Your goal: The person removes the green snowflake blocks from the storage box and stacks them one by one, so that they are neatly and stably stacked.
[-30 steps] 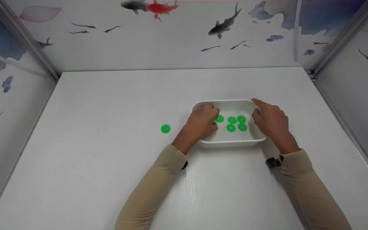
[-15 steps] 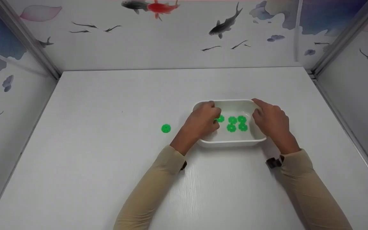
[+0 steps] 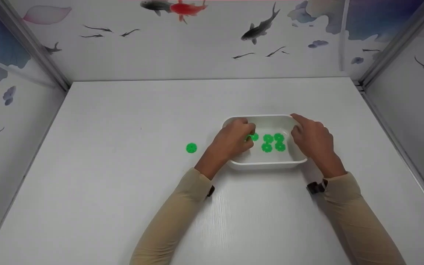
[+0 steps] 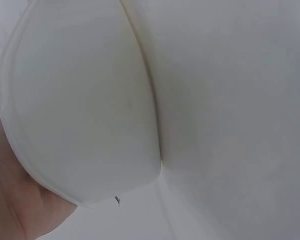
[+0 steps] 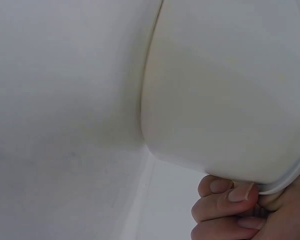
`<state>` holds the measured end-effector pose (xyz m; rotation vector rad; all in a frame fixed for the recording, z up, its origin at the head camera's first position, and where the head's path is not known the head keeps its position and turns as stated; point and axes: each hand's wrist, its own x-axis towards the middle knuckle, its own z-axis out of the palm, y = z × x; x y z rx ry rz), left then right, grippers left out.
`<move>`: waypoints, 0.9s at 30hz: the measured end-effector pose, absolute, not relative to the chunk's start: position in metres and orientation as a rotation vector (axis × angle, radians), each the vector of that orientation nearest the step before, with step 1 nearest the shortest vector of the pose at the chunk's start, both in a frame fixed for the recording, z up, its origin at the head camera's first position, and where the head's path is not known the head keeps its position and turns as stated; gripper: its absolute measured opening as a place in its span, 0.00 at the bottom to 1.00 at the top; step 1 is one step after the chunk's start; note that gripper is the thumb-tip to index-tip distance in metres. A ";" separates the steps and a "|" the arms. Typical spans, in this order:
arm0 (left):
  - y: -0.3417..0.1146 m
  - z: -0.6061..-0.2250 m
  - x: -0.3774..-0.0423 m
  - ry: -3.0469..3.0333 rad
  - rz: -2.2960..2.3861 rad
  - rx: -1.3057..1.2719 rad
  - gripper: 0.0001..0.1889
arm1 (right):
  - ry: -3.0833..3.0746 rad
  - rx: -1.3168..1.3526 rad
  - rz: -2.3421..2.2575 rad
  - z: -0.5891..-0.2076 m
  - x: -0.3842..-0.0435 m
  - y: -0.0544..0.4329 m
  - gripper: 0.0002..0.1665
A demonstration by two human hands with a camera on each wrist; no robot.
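The left hand (image 3: 234,138), at nine o'clock in the white tub (image 3: 267,163), has slid a tiny bit toward three o'clock. Its fingers are bent next to a green flower (image 3: 255,137); I can't tell if they hold one. The right hand (image 3: 313,140) grips the tub at three o'clock. Four more flowers (image 3: 268,138) inside look unmoved, so the left hand seems to do the careful work. A loose flower (image 3: 191,148) lies outside, toward nine o'clock.

Text: nothing we can read here | labels, brands: none legible | numbers, signs: none, at the grip or beyond
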<state>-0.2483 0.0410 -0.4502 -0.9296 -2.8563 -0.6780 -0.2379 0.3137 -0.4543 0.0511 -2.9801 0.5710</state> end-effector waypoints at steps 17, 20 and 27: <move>0.035 -0.448 -0.247 -2.744 -0.829 -0.953 0.11 | -2.993 0.039 0.558 -0.454 -0.238 0.314 0.30; 0.033 -0.447 -0.246 -2.727 -0.837 -0.954 0.11 | -2.989 0.043 0.555 -0.454 -0.238 0.314 0.30; 0.029 -0.446 -0.245 -2.573 -0.840 -1.004 0.12 | -2.967 0.054 0.569 -0.454 -0.238 0.313 0.30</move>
